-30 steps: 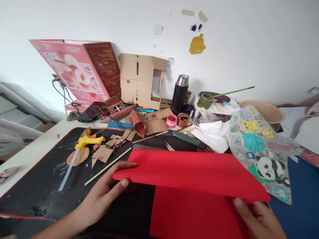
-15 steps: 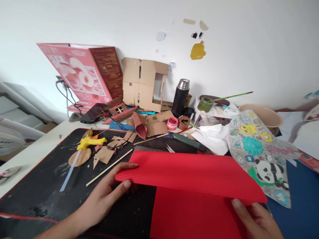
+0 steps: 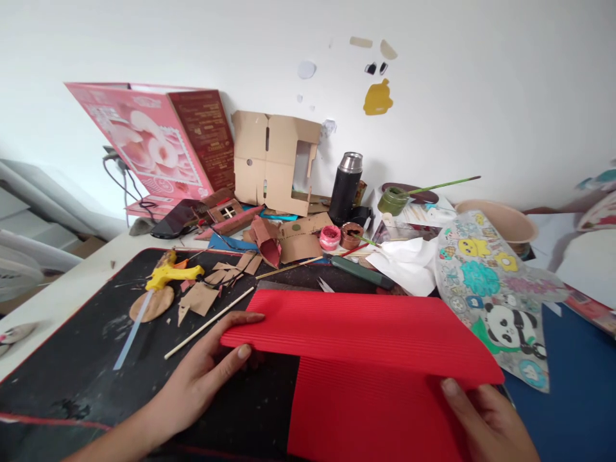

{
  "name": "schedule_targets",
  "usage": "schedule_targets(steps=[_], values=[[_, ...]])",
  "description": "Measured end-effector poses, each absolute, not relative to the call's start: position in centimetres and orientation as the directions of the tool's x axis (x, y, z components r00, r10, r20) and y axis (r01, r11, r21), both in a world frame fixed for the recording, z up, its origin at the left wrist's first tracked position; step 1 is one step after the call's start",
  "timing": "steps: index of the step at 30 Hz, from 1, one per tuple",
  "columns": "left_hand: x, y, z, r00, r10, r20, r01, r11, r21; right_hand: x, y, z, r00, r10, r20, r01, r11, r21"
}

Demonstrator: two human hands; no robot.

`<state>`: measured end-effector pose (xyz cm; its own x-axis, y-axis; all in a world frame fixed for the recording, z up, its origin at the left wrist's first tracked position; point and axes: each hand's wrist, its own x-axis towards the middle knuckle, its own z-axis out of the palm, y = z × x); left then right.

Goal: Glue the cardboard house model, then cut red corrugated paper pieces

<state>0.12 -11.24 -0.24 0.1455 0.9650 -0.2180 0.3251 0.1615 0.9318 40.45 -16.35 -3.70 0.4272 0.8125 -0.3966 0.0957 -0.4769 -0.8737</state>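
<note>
A sheet of red corrugated paper point(image 3: 366, 327) spans the space between my hands, its upper part bent over into a raised fold and its lower part hanging toward me. My left hand point(image 3: 212, 366) grips the left end of the fold, thumb below and index finger on top. At the lower right corner, my right hand point(image 3: 486, 414) pinches the sheet with the thumb in front; its other fingers are partly hidden. Just beyond the sheet, the tips of scissors point(image 3: 326, 285) show. A thin wooden stick point(image 3: 209, 323) lies beside my left hand.
On the black mat point(image 3: 86, 359) at left lie a yellow glue gun point(image 3: 168, 274) and cardboard scraps point(image 3: 198, 300). Behind are paint jars point(image 3: 330, 237), a green-handled cutter point(image 3: 362, 271), a black flask point(image 3: 345, 186) and a cut cardboard panel point(image 3: 276, 160). Right lies a drawn-on sheet point(image 3: 495, 301).
The view has shifted slightly, so the scene sits a little further left. Both hands keep the same hold on the red corrugated paper, which looks almost unchanged.
</note>
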Motion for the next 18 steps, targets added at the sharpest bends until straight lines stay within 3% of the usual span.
schedule_targets(steps=[6,13,18], values=[[0.2,-12.1,-0.5,-0.072,0.995,-0.064,0.385,0.087,0.919,40.8,-16.7,-5.6,0.468,0.831,-0.302,0.014,-0.348,-0.937],[-0.1,-11.3,1.8,-0.091,0.995,-0.045,0.37,0.075,0.926,40.1,-16.4,-4.8,0.353,0.919,-0.175,-0.037,-0.173,-0.984],[0.1,-10.2,4.7,-0.033,0.998,0.056,0.404,-0.038,0.914,38.5,-16.3,-3.5,0.4,0.903,-0.16,-0.081,-0.139,-0.987]])
